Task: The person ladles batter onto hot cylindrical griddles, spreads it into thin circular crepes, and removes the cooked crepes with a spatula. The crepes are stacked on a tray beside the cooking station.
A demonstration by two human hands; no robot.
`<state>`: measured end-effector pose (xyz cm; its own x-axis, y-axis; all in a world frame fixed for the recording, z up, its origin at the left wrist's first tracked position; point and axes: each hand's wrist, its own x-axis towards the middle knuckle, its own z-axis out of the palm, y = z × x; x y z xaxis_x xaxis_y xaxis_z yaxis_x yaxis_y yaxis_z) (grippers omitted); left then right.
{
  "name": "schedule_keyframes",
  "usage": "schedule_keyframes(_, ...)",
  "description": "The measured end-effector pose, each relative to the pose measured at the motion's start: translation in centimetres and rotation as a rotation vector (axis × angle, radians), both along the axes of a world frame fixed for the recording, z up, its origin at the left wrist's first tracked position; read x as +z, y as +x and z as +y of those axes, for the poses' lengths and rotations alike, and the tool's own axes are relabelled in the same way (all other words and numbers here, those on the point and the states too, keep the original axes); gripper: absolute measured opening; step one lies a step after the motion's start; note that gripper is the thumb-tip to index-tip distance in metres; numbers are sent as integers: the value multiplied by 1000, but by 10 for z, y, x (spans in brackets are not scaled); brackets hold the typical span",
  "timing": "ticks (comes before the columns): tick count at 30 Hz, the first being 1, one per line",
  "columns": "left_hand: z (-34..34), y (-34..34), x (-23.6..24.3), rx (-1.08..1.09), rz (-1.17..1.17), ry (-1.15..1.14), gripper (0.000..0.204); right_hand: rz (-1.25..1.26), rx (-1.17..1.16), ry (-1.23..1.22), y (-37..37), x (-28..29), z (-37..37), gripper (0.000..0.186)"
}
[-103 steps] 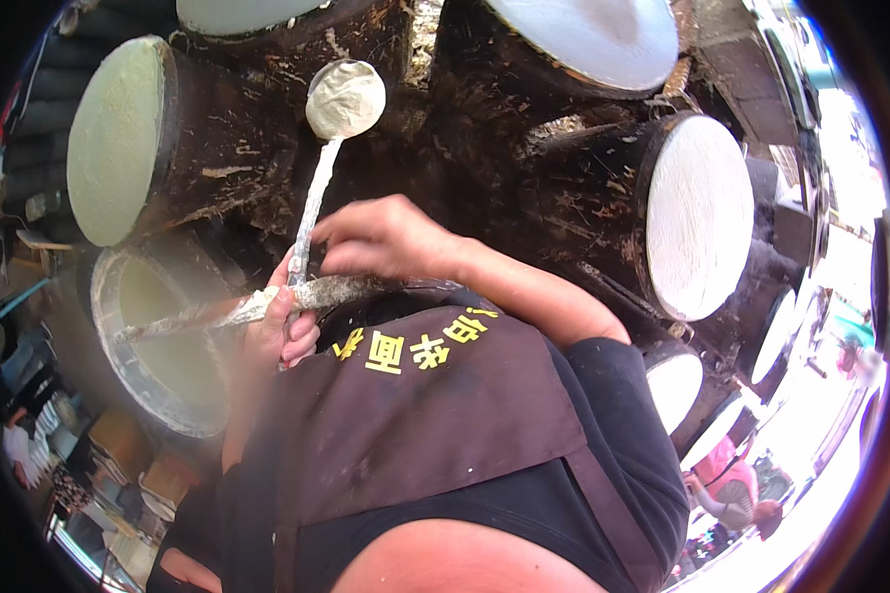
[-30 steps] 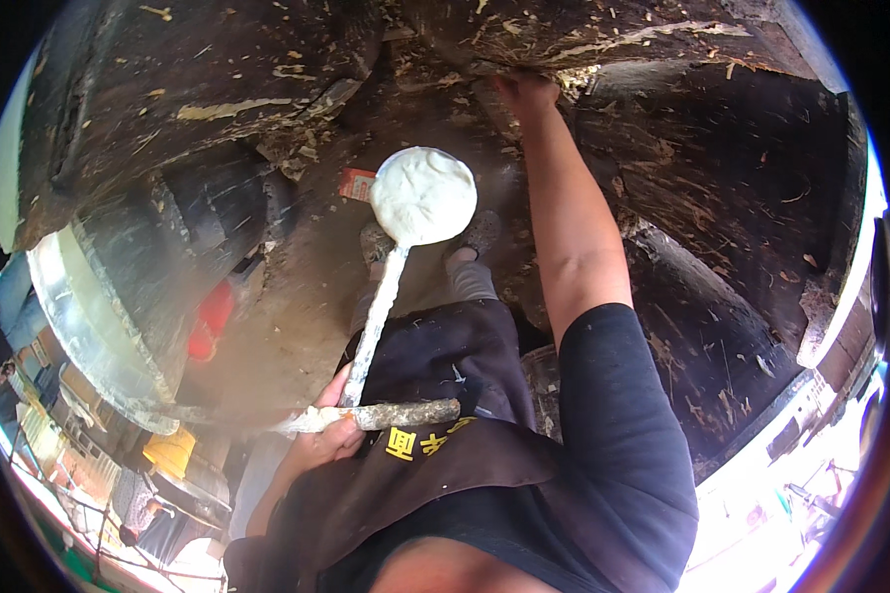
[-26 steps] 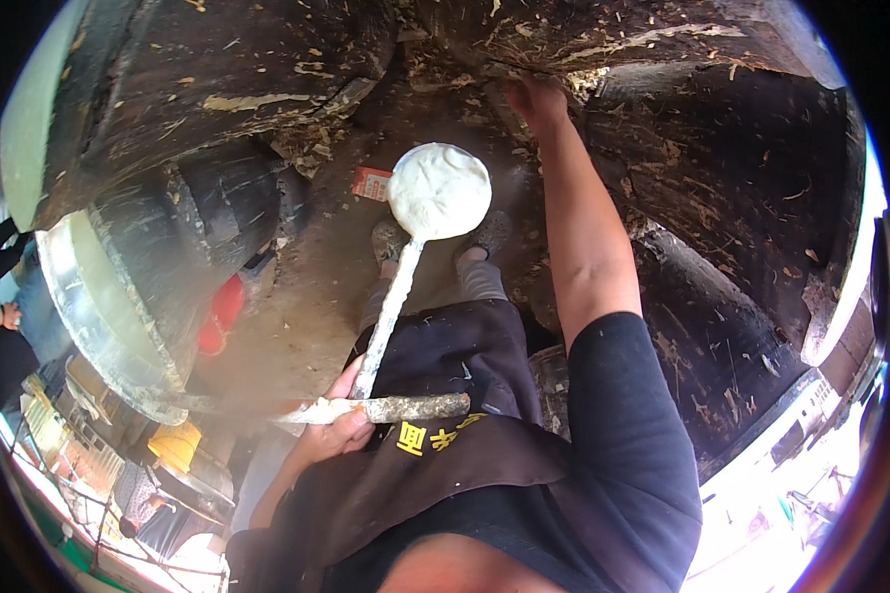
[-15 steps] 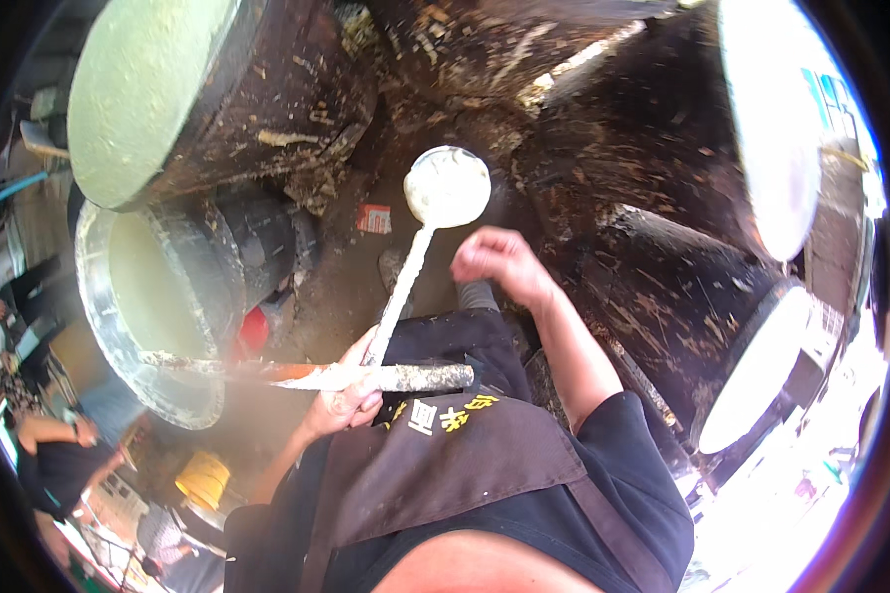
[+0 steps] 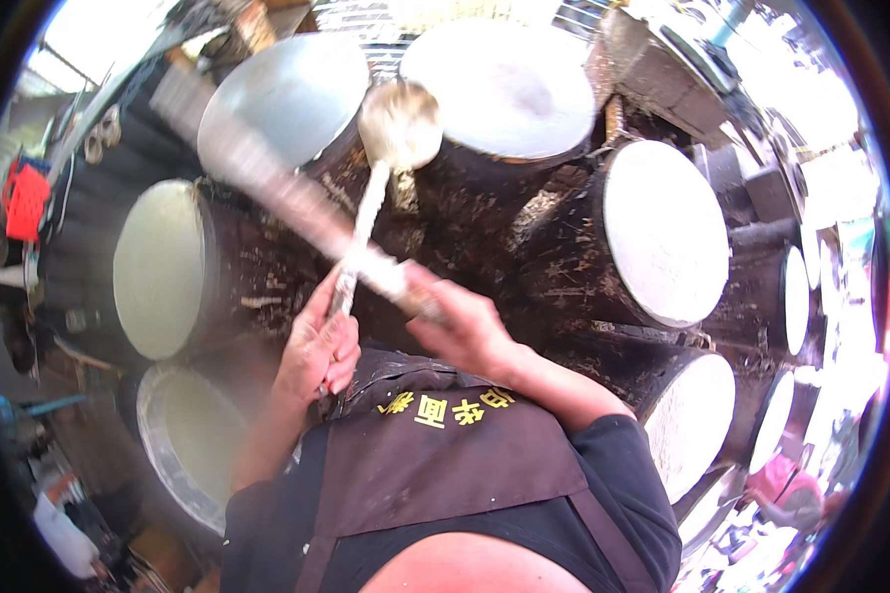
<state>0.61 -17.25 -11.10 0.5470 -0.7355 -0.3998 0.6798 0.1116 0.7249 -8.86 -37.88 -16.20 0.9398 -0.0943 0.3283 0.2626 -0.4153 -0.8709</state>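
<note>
Both hands now raised: left hand (image 5: 318, 348) closed around the ladle (image 5: 398, 124), right hand (image 5: 462, 326) newly gripping the long stick (image 5: 297, 203) crossing it.

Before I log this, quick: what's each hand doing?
Left hand: closed on the ladle handle.
Right hand: closed on a long blurred stick.
</note>
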Motion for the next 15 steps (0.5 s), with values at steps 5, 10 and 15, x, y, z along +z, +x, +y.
schedule_keyframes(5,-122,46,46,-136,-350,71,62,147,-646,547,-72,29,-100,56)
schedule_keyframes(10,-257,81,1,-286,-404,210,61,237,-802,-210,-92,-5,-172,54)
schedule_keyframes(15,-320,86,-44,-301,-502,289,56,359,-820,-295,-37,-33,-217,53)
